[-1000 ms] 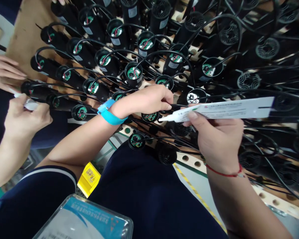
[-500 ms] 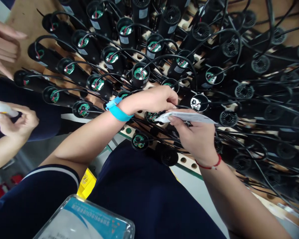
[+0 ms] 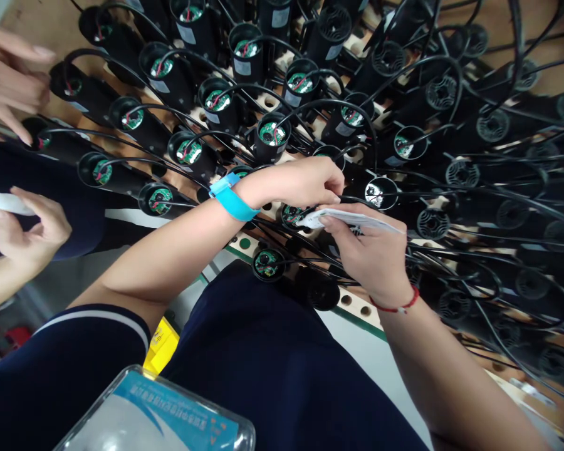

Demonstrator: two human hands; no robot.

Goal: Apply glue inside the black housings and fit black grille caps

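My right hand (image 3: 373,257), with a red string bracelet, is closed around a white squeeze tube (image 3: 352,219). The tube's nozzle tip reaches into the open end of a black cylindrical housing, at its green circuit board (image 3: 292,215). Just above that housing, my left hand (image 3: 314,180) is closed, thumb and fingers pinched at a black cable (image 3: 357,201); the grip itself is partly hidden. A blue strap (image 3: 232,195) circles my left wrist. Another housing with a green circuit board (image 3: 268,264) stands nearer to me.
Rows of black housings (image 3: 270,141) with looping cables stand in perforated wooden strips (image 3: 352,304). At left, a co-worker's hand (image 3: 32,228) holds a white tube (image 3: 7,202); their other hand (image 3: 14,75) is above. A badge (image 3: 169,413) hangs below me, near a yellow bin (image 3: 162,347).
The view has shifted slightly, so the housings sit a little differently in the picture. Both my hands keep their grips, and the nozzle stays at the same circuit board.
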